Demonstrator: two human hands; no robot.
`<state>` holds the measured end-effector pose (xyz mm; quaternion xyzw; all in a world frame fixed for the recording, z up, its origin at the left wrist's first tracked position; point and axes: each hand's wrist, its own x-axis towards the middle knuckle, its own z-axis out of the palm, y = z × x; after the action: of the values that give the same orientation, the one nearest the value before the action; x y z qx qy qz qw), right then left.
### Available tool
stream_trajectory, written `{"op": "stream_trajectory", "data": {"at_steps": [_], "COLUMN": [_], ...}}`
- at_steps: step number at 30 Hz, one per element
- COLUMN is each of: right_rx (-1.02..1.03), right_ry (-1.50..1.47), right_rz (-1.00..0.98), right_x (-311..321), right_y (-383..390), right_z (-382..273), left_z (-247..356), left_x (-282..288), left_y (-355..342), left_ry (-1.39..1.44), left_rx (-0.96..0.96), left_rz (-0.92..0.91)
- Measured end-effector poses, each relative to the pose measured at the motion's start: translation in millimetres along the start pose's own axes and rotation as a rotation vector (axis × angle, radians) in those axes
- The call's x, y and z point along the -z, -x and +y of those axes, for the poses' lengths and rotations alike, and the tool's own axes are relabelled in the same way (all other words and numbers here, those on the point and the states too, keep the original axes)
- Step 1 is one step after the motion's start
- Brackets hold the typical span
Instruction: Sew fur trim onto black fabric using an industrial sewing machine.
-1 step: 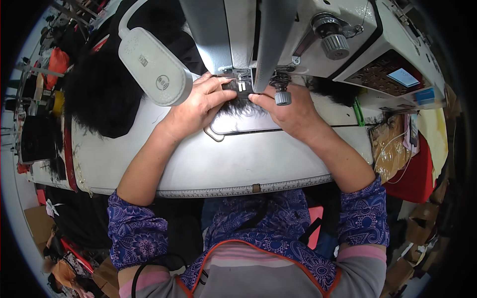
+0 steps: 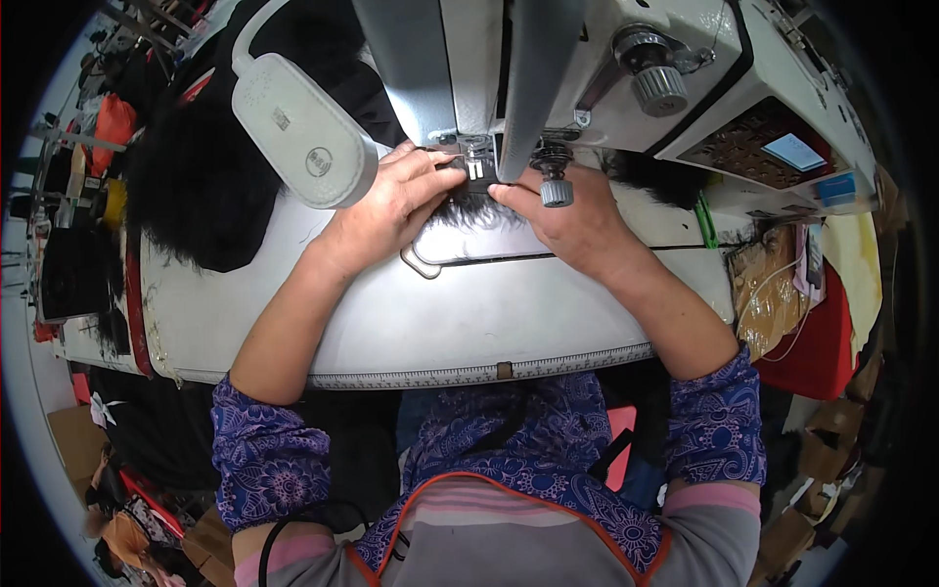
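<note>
A piece of black furry fabric lies beneath the presser foot of a white sewing machine. To the left of the foot, my left hand presses the fabric, its thumb and forefinger close together at the edge of the piece. My right hand grips the same fabric from the right, its thumb tip just beside the foot. Some of the right fingers are hidden behind the tension knob and machine parts. Loose dark fur strands spread toward me over the bed.
A white lamp head hangs just above my left hand. More black furry fabric is heaped at the left of the white table. A control panel and green clip-like piece are at the right. A measuring tape runs along the front edge.
My left thumb has shifted slightly away from me, closer to the forefinger. The right hand and the fabric look almost unmoved.
</note>
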<state>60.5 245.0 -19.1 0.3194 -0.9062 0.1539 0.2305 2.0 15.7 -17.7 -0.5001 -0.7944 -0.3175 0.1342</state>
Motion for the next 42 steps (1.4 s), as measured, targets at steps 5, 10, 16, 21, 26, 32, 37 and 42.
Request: {"op": "stream_trajectory", "data": {"at_steps": [5, 10, 16, 21, 26, 32, 37, 42], "right_rx": [0.021, -0.026, -0.159, -0.116, -0.284, -0.270, -0.317, -0.274], "right_ry": [0.026, 0.003, -0.131, -0.004, -0.238, -0.228, -0.253, -0.250], "right_rz": [-0.017, -0.047, -0.015, -0.033, -0.030, -0.019, -0.014, 0.026], "right_x": [-1, -2, -1, -11, -8, -9, -9, -10], "right_y": [1, 3, -1, 0, -3, -4, -3, -4], "right_z": [3, 2, -2, 10, 11, 10, 9, 15], "left_z": [2, 3, -3, -8, -7, -5, -8, -9], "left_x": [1, -1, -2, -6, -6, -2, -3, -2], "left_y": [-4, -5, -4, -6, -5, -7, -8, -9], "left_ry": [0.013, -0.024, -0.079, -0.140, -0.107, -0.114, -0.100, -0.113], "left_rx": [0.024, -0.036, -0.009, 0.019, 0.019, 0.003, -0.025, -0.029], "left_rz": [-0.010, 0.014, 0.016, 0.043, 0.030, 0.004, 0.013, 0.000]}}
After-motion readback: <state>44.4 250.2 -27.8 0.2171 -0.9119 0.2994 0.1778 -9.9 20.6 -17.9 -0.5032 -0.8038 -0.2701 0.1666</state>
